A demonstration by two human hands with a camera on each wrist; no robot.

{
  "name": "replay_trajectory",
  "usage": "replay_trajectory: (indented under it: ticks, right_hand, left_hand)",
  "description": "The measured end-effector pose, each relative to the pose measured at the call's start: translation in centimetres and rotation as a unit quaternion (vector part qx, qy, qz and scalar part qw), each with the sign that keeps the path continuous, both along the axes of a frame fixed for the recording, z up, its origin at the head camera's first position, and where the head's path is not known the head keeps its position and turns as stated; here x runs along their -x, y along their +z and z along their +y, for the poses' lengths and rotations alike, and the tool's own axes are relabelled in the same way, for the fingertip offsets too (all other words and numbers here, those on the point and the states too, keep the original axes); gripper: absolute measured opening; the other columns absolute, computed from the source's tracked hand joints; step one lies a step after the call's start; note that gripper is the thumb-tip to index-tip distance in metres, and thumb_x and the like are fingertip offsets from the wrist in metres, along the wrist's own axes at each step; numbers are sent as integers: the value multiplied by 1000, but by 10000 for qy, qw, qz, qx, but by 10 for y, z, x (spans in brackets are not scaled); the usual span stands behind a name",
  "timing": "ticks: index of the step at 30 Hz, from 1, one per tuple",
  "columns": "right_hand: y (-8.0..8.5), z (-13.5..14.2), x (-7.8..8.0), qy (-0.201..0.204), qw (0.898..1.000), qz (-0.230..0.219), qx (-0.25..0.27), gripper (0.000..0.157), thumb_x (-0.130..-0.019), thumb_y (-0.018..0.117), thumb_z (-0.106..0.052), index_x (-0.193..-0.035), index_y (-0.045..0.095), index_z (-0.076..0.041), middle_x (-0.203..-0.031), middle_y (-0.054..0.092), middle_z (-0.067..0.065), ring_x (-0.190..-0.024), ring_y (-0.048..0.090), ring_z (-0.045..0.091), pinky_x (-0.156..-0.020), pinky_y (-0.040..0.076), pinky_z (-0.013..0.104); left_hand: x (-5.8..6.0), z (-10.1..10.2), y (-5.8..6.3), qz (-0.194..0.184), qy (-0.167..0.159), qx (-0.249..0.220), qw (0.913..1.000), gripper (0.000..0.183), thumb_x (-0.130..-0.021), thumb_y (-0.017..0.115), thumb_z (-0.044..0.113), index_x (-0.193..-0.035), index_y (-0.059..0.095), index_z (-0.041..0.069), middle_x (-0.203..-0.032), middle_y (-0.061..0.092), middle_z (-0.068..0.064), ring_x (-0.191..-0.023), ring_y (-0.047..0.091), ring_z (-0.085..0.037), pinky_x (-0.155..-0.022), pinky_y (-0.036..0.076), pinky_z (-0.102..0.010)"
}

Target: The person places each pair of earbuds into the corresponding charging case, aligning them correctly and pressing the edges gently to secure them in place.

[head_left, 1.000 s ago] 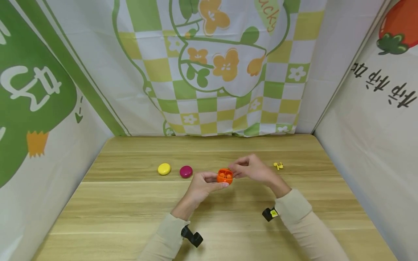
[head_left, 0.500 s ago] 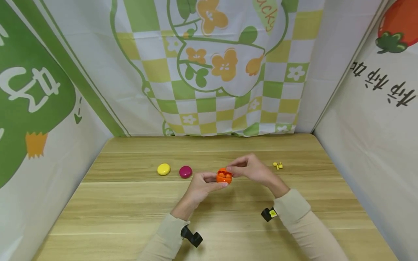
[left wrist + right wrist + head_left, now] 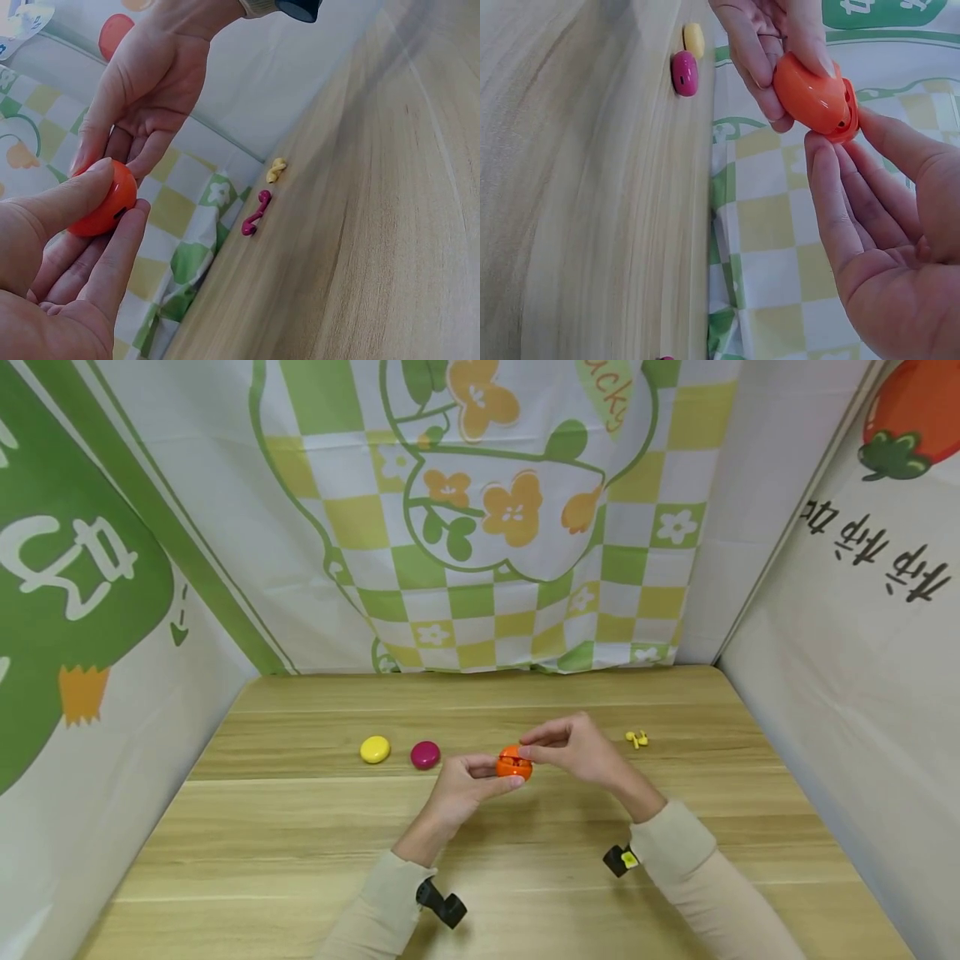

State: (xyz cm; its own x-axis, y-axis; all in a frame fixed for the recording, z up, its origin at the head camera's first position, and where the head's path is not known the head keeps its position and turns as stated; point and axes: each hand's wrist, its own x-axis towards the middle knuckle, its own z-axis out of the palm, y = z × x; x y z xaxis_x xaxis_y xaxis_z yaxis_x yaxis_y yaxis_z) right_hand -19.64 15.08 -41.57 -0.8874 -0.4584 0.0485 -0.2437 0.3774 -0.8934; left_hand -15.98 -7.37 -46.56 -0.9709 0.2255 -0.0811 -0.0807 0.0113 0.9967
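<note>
An orange earbud case (image 3: 513, 766) is held above the table in my left hand (image 3: 467, 789), thumb on its near side and fingers behind. Its lid stands partly raised, with a narrow gap showing orange inside. My right hand (image 3: 581, 752) pinches the lid between thumb and fingers. In the right wrist view the orange case (image 3: 810, 94) has both hands around it, the gap visible beside the right thumb. From the left wrist, the case (image 3: 109, 206) looks rounded and glossy; its far side is hidden by fingers.
Left of the hands lie a yellow round case (image 3: 375, 749) and a magenta round case (image 3: 425, 755). Yellow earbuds (image 3: 637, 740) lie at the right. Magenta earbuds (image 3: 257, 214) show on the table in the left wrist view. A patterned curtain (image 3: 480, 618) hangs behind the table.
The orange case's lid has swung down from wide open to a narrow gap. My right fingers have moved from beside the case onto its lid. The left hand keeps its hold.
</note>
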Motion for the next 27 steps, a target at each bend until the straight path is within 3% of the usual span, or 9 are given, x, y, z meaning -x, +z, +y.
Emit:
replay_trajectory:
  ticks: [7, 14, 27]
  right_hand:
    - [0, -2, -6, -45, 9998, 160, 122, 25, -95, 81, -18, -115, 80, -4, -109, 81, 14, -96, 79, 35, -81, 66, 36]
    - [-5, -3, -7, -199, 9993, 264, 156, 29, -92, 85, -21, -115, 80, -4, -108, 82, 11, -89, 78, 16, -77, 64, 26]
    - [-11, -3, -11, -195, 9982, 426, 369, 28, -92, 85, -17, -116, 79, -5, -111, 81, 14, -96, 79, 21, -82, 65, 27]
  left_hand:
    - [2, -1, -1, 25, -90, -74, 9999, 35, -89, 86, 11, -120, 78, -1, -115, 80, -17, -100, 78, -16, -91, 62, -28]
    - [3, -1, -2, 24, -99, -129, 9999, 34, -89, 86, 11, -119, 78, -1, -113, 81, -14, -96, 76, -13, -88, 61, -26]
    - [4, 0, -3, -4, -85, -143, 9999, 35, -89, 86, 12, -121, 77, -1, -112, 81, -14, -97, 76, -13, -89, 60, -26]
